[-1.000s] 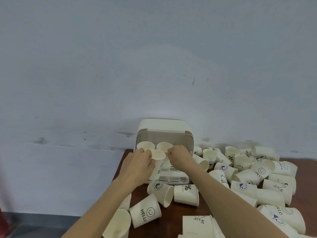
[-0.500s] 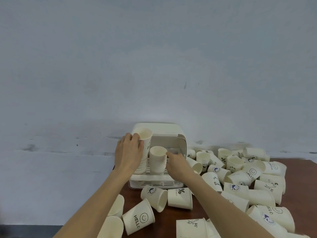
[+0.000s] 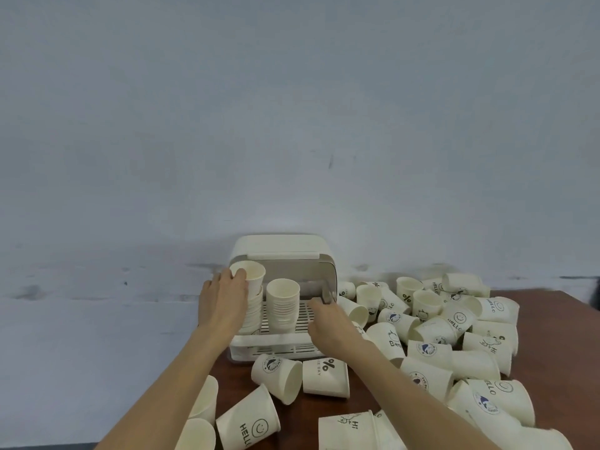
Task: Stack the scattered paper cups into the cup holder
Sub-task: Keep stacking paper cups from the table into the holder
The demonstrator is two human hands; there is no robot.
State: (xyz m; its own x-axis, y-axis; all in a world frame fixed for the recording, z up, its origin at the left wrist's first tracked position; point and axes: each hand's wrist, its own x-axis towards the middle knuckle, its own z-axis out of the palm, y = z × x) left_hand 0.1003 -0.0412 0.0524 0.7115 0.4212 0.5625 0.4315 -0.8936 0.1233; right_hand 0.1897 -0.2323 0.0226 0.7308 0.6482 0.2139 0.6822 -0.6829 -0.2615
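Head cam, brown table [image 3: 558,323], grey wall [image 3: 292,108]

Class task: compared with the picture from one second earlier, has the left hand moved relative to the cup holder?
Yes. The left hand has shifted left, from the cup holder's front middle to the left cup stack.

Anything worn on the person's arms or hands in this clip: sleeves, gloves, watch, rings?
Nothing visible. Both forearms are bare right to the bottom edge of the frame, with no sleeve cuffs. The left hand and right hand carry no gloves, watch, bracelet or rings that can be seen.
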